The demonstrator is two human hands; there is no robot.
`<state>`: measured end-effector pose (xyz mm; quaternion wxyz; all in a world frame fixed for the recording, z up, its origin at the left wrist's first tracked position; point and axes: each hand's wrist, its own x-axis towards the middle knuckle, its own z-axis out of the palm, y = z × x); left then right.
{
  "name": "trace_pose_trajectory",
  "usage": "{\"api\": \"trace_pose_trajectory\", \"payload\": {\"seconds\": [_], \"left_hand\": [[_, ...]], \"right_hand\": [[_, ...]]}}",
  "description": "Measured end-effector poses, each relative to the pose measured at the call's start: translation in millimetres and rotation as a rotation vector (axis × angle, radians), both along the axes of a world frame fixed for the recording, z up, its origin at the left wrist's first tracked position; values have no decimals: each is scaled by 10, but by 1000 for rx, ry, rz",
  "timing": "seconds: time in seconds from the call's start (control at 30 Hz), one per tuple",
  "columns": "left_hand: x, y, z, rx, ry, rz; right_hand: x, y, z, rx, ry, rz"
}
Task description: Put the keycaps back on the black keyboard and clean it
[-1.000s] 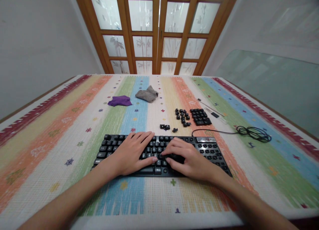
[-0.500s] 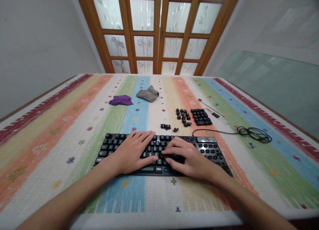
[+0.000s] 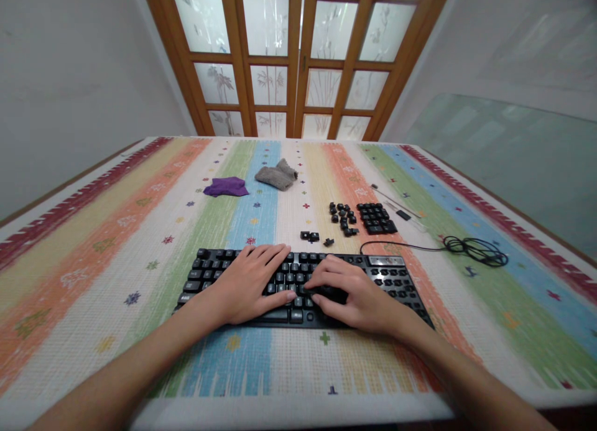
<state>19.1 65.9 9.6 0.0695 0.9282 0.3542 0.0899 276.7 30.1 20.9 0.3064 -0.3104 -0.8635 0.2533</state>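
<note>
A black keyboard lies across the table in front of me, its right end stripped of keycaps. Flat over its left half rests my left hand, fingers stretched out and thumb reaching toward the middle keys. My right hand is curled over the right of the letter keys. Its thumb and index finger close around a small black keycap at the keyboard, mostly hidden by the fingertips. Beyond the keyboard lie a few loose keycaps, a scattered group of keycaps and a neat block of keycaps.
A purple cloth and a grey cloth lie farther back on the striped tablecloth. The coiled cable sits at right. Near a thin rod is a small black piece. Wooden glazed doors stand behind.
</note>
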Motion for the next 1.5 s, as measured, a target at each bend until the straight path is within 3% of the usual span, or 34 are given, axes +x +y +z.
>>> {"api": "trace_pose_trajectory", "payload": {"seconds": [0.73,1.2,1.5], "left_hand": [[0,-1,-4,-3,-13,-7],[-1,1,-5,4,-19,-7],[4,-2,5,-3,10,-5]], "right_hand": [[8,-6,25,-37,-29,-39],[23,-28,-53,-106,113,-73],[24,-27,-61,-15,49,-123]]}}
